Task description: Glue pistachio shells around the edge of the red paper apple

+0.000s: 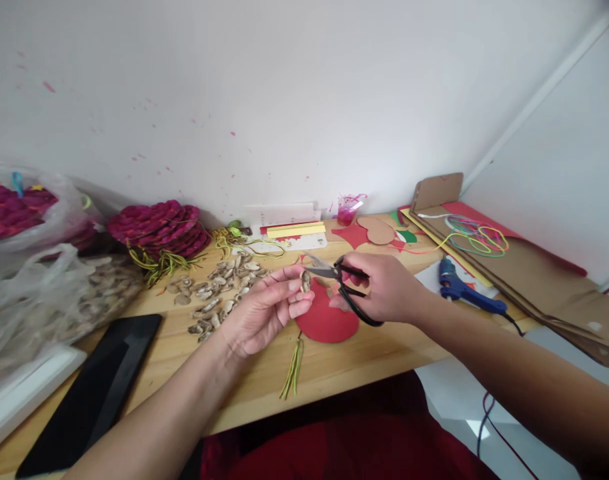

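Observation:
Between the fingertips of my left hand is a small peanut shell, its hollow side showing. My right hand is closed around the black handles of a pair of scissors. The blades are parted and point left, close to the shell's upper end. Beneath both hands lies a red heart-shaped piece on the table; my hands partly cover it. A yellow-green cord tassel hangs out from its lower left. More shells are scattered left of my left hand.
On the left are a plastic bag of shells, a black tablet-like slab and a stack of magenta pieces. A blue glue gun and cardboard sheets lie right. Behind stands a pink-stained cup.

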{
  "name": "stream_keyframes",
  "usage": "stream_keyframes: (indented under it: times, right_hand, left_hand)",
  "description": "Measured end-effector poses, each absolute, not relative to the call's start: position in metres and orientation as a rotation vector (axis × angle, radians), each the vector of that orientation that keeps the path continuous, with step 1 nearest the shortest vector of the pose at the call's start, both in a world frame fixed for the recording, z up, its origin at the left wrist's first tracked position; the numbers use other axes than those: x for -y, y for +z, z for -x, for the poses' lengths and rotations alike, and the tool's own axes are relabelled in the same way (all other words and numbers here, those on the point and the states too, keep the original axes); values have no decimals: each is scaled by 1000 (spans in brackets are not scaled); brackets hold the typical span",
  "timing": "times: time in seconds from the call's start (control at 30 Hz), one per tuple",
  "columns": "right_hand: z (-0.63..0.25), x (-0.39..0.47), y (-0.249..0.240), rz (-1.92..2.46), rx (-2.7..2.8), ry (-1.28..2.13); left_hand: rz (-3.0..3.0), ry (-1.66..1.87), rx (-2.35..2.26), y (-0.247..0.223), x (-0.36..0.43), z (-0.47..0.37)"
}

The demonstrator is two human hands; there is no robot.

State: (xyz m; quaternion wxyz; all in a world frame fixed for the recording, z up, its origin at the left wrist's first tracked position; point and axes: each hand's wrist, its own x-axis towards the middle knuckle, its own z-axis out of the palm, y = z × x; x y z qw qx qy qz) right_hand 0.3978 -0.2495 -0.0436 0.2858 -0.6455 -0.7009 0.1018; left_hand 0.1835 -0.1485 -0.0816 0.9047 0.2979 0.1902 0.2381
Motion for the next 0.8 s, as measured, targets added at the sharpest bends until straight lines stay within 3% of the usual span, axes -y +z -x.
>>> stream_keyframes:
  times: [0.13,0.3,0.8]
  right_hand:
    - [-407,256,-44,1772,2058,-10]
    - [-405,255,-48,1798,2123,-132]
    - [-404,252,-53,1916,2141,-105]
  left_hand:
    - [-613,484,-443,-80,149,-184]
    - [-618,464,-509,-77,150,-184]
    - [-624,473,-609,-72,152,-187]
